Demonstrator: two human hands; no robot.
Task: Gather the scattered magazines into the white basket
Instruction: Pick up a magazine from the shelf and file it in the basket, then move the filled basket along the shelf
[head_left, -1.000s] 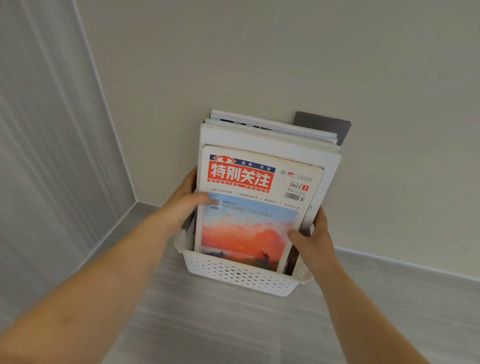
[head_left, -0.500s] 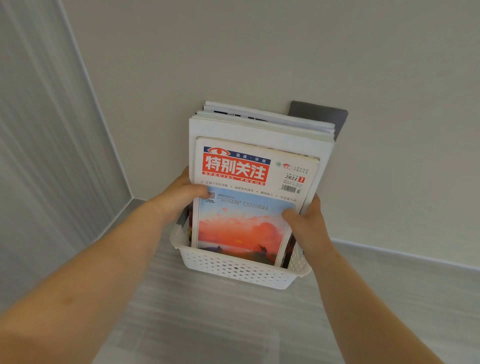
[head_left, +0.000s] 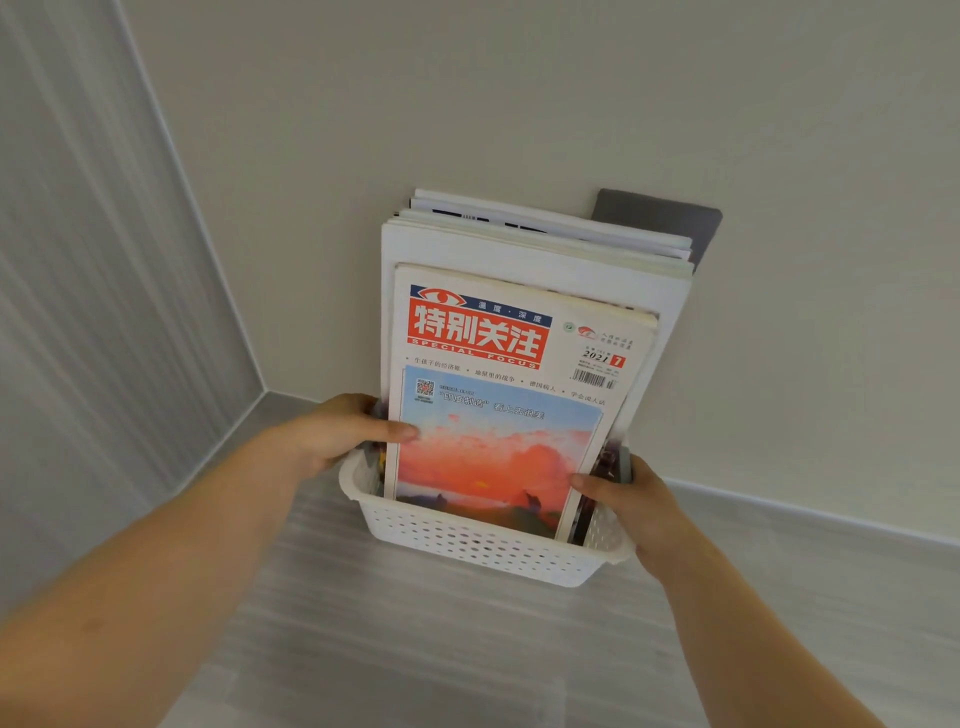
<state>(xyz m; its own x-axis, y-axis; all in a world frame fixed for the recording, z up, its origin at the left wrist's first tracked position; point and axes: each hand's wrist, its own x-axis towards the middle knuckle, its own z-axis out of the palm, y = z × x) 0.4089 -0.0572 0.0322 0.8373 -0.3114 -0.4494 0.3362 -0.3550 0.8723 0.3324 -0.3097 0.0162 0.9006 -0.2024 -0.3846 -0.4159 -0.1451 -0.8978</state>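
White perforated plastic basket (head_left: 483, 545) sits on the grey floor (head_left: 415, 649) up against the wall, magazines standing upright in it, red-and-orange covered magazine (head_left: 498, 410) in front. Left hand (head_left: 337, 431) and right hand (head_left: 628, 499) pinch the stack's side edges. Looks like final squaring-up; next I'd just let go gently so nothing tips.

We cannot see the fingers of the left hand (head_left: 332, 434) behind the upright stack of paper magazines (head_left: 524, 332) (only the thumb shows), nor those of the right hand (head_left: 631, 501) beyond the white perforated plastic basket (head_left: 467, 545). The stack hides most of the dark grey flat rectangle (head_left: 670, 221).
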